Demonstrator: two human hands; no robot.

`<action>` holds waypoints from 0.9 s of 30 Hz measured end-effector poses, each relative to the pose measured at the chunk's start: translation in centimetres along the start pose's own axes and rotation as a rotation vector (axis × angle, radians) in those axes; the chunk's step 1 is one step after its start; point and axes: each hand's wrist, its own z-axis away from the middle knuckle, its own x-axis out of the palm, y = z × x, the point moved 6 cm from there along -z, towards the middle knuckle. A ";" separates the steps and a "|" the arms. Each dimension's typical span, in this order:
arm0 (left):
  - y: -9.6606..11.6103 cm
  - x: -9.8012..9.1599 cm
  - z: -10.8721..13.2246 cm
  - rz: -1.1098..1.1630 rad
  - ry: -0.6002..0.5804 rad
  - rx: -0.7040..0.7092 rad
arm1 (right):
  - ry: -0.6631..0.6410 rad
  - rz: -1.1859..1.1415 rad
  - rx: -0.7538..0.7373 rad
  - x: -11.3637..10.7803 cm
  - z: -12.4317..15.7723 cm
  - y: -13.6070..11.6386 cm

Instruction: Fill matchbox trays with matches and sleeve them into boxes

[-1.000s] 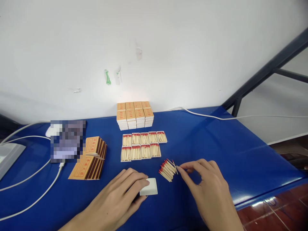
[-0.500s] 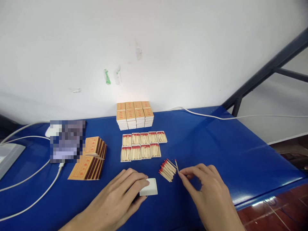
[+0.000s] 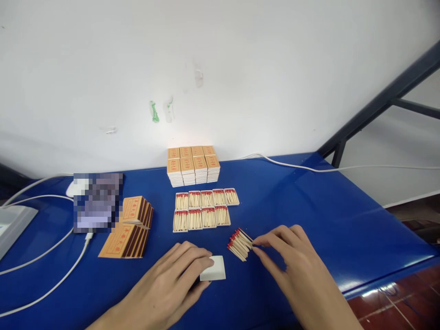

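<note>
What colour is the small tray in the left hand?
The small tray is white; the head view shows it.

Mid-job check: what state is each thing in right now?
Left hand: holding white tray
White tray: no matches showing
Right hand: at loose matches, grip unclear
Loose matches: heaped on blue table
Nine trays: filled with matches
Labelled boxes: stacked, labels up
Orange covers: overlapping
Cable plug: at blurred item, connection unclear

Matchbox stack behind match trays, match pile before
</note>
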 end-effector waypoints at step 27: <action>-0.1 0.1 0.2 0.035 0.005 -0.032 | 0.008 -0.138 0.110 3.2 -0.5 -1.5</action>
